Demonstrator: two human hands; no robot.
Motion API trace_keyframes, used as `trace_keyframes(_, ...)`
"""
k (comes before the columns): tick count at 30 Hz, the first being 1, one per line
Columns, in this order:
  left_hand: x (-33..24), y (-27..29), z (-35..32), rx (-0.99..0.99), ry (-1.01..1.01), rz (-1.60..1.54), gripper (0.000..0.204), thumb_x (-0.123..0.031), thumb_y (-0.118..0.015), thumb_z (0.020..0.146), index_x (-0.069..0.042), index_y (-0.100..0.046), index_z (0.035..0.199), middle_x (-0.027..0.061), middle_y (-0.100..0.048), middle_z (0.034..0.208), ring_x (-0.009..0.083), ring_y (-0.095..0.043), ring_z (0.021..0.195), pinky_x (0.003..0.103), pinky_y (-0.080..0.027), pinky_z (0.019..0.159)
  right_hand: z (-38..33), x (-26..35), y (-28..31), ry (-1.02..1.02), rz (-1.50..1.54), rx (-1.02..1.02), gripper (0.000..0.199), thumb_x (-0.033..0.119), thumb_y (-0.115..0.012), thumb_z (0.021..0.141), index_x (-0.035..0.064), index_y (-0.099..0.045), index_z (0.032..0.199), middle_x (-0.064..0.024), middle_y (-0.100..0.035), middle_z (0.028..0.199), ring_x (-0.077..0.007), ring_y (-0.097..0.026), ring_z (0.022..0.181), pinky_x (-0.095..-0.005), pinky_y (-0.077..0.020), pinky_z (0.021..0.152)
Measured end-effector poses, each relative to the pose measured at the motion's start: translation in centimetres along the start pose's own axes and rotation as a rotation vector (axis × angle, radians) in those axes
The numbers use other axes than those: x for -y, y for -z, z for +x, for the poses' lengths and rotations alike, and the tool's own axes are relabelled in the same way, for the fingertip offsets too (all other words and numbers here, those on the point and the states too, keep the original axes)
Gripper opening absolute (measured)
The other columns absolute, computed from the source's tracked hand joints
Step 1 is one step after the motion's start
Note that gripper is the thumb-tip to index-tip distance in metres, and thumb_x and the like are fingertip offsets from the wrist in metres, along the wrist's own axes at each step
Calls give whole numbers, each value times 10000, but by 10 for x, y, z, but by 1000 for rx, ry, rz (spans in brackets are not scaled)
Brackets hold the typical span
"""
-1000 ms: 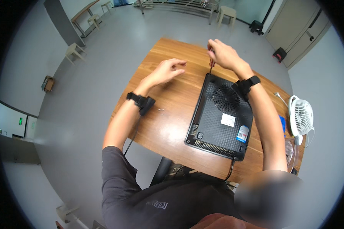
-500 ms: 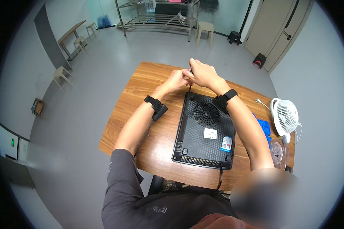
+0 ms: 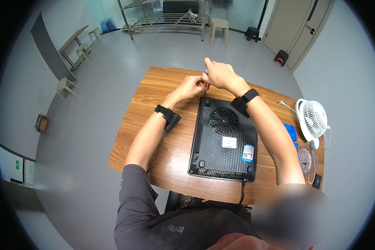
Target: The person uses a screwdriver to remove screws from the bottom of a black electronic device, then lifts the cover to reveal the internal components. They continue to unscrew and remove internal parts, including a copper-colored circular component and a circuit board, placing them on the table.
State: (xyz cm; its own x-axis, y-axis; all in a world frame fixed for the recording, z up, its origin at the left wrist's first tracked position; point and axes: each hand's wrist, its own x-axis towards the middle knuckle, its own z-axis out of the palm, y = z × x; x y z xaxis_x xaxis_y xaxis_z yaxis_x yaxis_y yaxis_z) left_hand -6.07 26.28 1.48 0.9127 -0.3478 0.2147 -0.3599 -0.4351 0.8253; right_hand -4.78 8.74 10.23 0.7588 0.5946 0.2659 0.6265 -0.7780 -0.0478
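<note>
A black induction cooker [image 3: 212, 154] lies bottom up on the wooden table [image 3: 133, 137], its round vent grille, stickers and small feet showing. At its far left corner a screwdriver [image 3: 206, 85] with a red handle stands roughly upright, its shaft meeting that corner. My right hand [image 3: 222, 76] is closed round the top of the handle. Lower down, my left hand [image 3: 191, 86] pinches the screwdriver with thumb and fingers. The exact spot under the tip is too small to make out.
On the table's right side stand a white fan [image 3: 312, 120], a blue cloth-like item [image 3: 291, 132] and a clear plastic item [image 3: 306, 160]. A black cord [image 3: 243, 192] leaves the cooker over the near edge. Stools and a metal rack [image 3: 166, 18] are beyond.
My right hand has turned and lifted slightly on the screwdriver, so more of the red handle shows. The left fingers have opened a little around it. The view has shifted slightly.
</note>
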Motion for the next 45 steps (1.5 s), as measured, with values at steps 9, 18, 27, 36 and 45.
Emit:
trace_keyframes(9, -10, -14, -2, -127, -30, 169, 290, -138, -799, 777, -11, -623, 969, 132, -695, 931, 246, -669, 842, 364, -531, 790, 8, 16, 18, -106, -134, 197, 421, 402, -554, 935, 15, -599, 1095, -197, -728, 875, -383, -708, 852, -479, -555, 749)
trace_keyframes(18, -16, 5, -1, 5, 14, 53, 193, -109, -786, 786, -6, -654, 881, 71, -689, 808, 172, -604, 703, 345, -517, 715, 0, 2, 19, 65, -46, 211, 409, 408, -549, 960, 85, -580, 1208, -232, -632, 1140, -388, -660, 1045, -475, -535, 868)
trace_keyframes(27, -6, -10, 0, -123, -72, 81, 250, -130, -824, 738, -17, -619, 827, 73, -639, 754, 187, -602, 708, 345, -502, 684, 10, 23, 30, -123, -148, 270, 470, 459, -538, 934, 17, -684, 999, -207, -730, 931, -367, -710, 912, -475, -558, 810)
trace_keyframes(36, -14, 12, -6, 79, 77, -17, 172, -123, -764, 809, -14, -687, 918, 121, -715, 852, 225, -668, 773, 380, -520, 718, 0, 6, 19, 99, -17, 170, 391, 421, -534, 955, 92, -602, 1154, -195, -714, 975, -408, -680, 951, -487, -538, 818)
trace_keyframes(45, -7, -8, -2, -151, -44, 157, 238, -124, -773, 775, 18, -619, 888, 168, -666, 910, 300, -661, 920, 399, -516, 821, 9, 19, 17, -64, -75, 148, 323, 377, -539, 955, 80, -621, 1055, -239, -669, 948, -425, -672, 898, -496, -547, 772)
